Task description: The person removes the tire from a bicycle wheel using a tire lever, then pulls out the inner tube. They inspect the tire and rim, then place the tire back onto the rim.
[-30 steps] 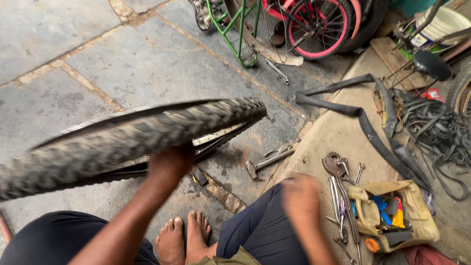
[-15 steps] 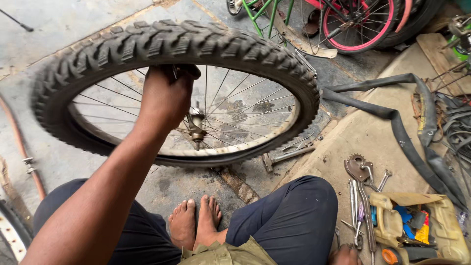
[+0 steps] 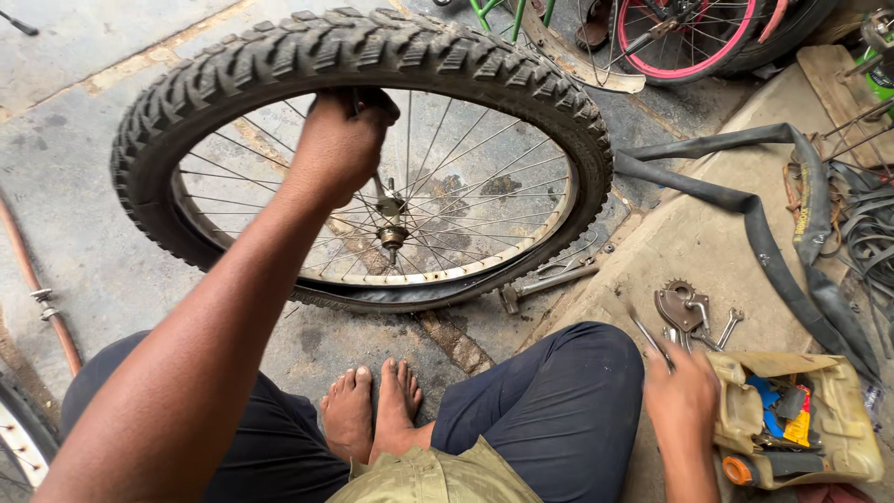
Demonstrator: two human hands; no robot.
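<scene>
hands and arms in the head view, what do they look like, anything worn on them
Both are bare: the left hand and its long forearm show no sleeve, glove, watch or ring. The right hand is likewise uncovered, with no wristband visible. No markings show on either arm.

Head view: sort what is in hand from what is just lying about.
In hand:
- wheel, gripped at the rim by the left hand
- flat tool, under the right hand

Lying about:
- inner tube
- wrench
- tool tub
- pink wheel
- hose
</scene>
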